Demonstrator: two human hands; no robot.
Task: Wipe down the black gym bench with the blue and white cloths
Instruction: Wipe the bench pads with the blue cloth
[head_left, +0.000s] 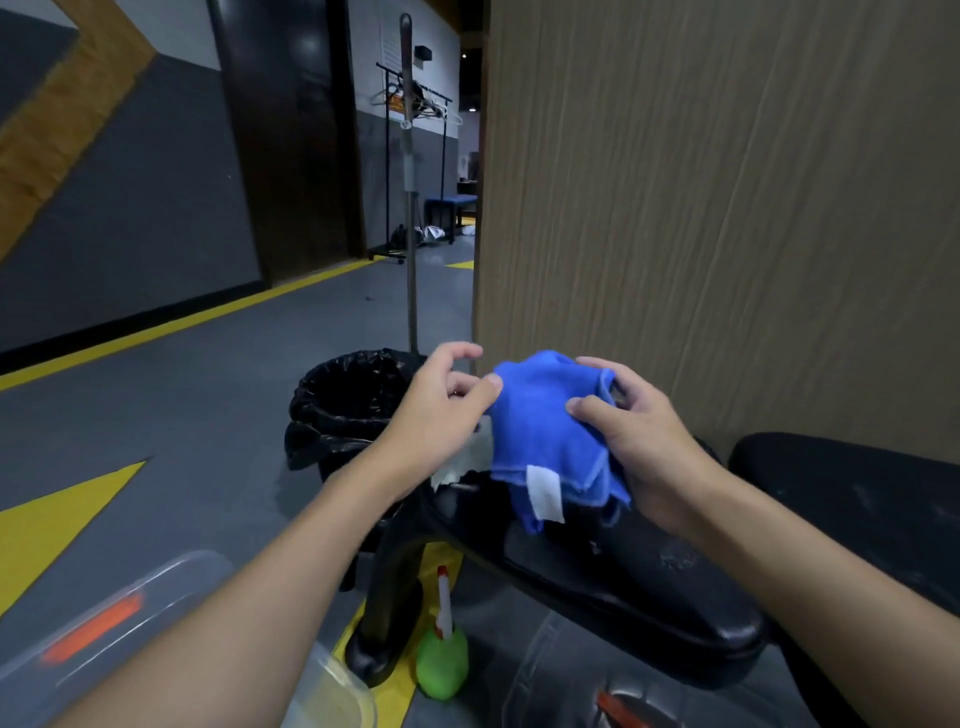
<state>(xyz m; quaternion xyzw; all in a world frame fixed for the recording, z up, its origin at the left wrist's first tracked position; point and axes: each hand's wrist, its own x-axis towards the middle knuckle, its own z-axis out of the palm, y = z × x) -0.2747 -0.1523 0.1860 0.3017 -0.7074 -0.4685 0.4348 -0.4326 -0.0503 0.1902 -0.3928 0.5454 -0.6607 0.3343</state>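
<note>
Upholstery on the black gym bench (649, 582) fills the near 5 o'clock area, and a green spray bottle (441, 662) stands on the floor by its leg at 6 o'clock. Refolding the blue cloth (540, 426) into a flat pad before it meets the bench should give even, overlapping strokes. Over the pad's far end the right hand (644, 441) grips that cloth, thumb on top and fingers (595, 365) curled behind the bunched fabric. The left hand (436, 410) is loosely spread, its thumb tip touching the cloth's edge and gripping nothing. A white cloth (470, 457) seems to lie beneath it. A lined bin (353, 395) stands beyond at 9 o'clock.
</note>
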